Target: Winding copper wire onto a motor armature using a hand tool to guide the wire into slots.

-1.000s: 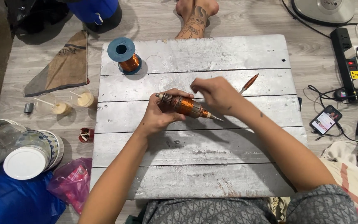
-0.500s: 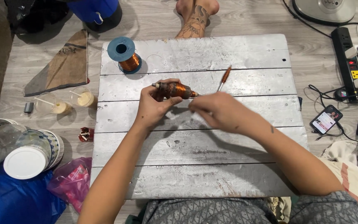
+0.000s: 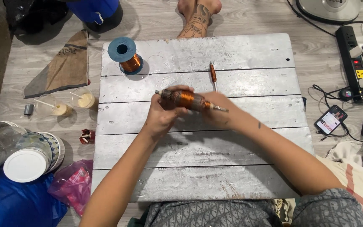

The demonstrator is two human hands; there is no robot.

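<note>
Both hands close their grip on a copper-wound motor armature point(image 3: 188, 100), the left hand point(image 3: 163, 112) at its winding, the right hand point(image 3: 219, 112) near its shaft end, just above the grey plank desk point(image 3: 198, 185). Beyond it on the desk lie an orange-handled screwdriver point(image 3: 212, 73) and a copper wire spool point(image 3: 125, 55).

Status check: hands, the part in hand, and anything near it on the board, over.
Left hand and right hand both grip copper-wound motor armature above grey plank board. Orange-handled screwdriver lies apart, just beyond. Blue copper-wire spool far left corner.
</note>
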